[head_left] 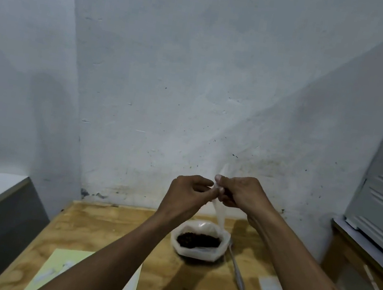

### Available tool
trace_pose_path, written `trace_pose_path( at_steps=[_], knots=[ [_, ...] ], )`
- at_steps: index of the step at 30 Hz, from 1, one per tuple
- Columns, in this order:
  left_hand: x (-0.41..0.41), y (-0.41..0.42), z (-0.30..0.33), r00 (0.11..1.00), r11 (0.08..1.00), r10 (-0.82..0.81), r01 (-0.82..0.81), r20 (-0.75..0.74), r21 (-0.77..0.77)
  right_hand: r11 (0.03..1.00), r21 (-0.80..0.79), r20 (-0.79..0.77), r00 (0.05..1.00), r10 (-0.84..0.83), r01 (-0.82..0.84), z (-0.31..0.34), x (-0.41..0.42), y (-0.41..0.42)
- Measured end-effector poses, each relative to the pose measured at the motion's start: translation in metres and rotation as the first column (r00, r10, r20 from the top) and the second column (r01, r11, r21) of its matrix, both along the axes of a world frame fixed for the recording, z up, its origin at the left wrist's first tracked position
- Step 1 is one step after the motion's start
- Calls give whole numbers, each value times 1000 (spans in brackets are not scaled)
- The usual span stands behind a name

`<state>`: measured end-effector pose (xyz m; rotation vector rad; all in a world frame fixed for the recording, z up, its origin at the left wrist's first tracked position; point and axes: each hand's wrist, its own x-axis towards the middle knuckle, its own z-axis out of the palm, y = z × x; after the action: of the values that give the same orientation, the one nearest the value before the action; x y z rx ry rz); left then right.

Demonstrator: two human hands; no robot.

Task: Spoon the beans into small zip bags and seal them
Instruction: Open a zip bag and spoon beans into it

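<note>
Basically, both hands were raised above the plywood bench [103, 228], fingers curled. Left hand [187, 194] and right hand [240, 193] pinched a thin, translucent small zip bag [219, 211] between fingertips, bag hanging limp. Dark beans [197, 240] sat in a white crinkled plastic pouch near the bench's far edge, metal spoon [236, 270] just beside it.

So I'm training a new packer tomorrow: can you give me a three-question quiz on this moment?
1. True or false: the spoon lies on the table, held by no hand.
2. What do the left hand and right hand pinch between them? A) the small zip bag B) the spoon C) the yellow paper
3. Fill in: the beans sit in a white ____.

Key: 1 true; 2 A; 3 container.
</note>
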<state>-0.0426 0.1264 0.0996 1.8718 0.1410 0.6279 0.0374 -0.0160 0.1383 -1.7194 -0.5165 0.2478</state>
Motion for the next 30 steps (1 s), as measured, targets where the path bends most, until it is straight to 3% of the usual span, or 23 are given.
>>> trace_pose_path(
  at_steps=[5,11,15,19,23,27,30],
  knots=[
    [-7,0,3,991,980,-119,108,-56,-168,989,-85,75,989,129,-122,-16,0,3],
    [-3,3,1,992,968,-22,-10,-124,-252,985,-115,120,982,145,-131,-30,0,10],
    [-1,3,-1,989,981,45,-70,-139,-179,987,-109,59,991,124,-117,-32,-4,13],
    [5,-5,-8,948,955,278,-290,-152,-57,990,-140,61,997,43,-34,-39,-10,24],
    [3,-8,-5,886,883,446,-458,-124,-102,993,-114,77,997,-13,21,-43,-21,33],
    [-7,-12,-6,940,941,338,-339,37,5,988,-68,46,989,-139,141,-38,-19,31],
    [-14,-3,-12,980,970,190,-196,55,144,996,19,-84,993,-88,90,-29,-12,19]
  ],
)
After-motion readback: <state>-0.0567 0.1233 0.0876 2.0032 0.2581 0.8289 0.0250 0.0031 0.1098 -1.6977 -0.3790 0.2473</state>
